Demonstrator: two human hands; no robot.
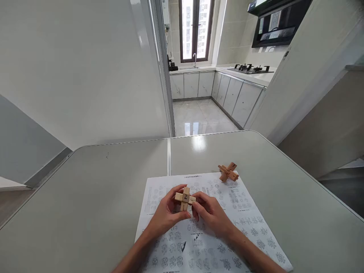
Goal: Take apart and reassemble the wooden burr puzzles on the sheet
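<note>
Grey table [85,197] carries a printed sheet [241,227] nearest the viewer. Over it, the left hand [166,216] and right hand [212,214] both close their fingertips on a wooden cross puzzle [185,198], which sits between them, raised off the paper. Farther right, a second wooden cross [228,172] rests at the sheet's far edge. Beyond stand kitchen cabinets [196,84].

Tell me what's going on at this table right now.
A person holds a small wooden cross puzzle in both hands. The left hand and right hand pinch it from either side, over a printed sheet of diagrams that lies on the grey table. A second wooden cross lies untouched at the sheet's far right corner.
</note>
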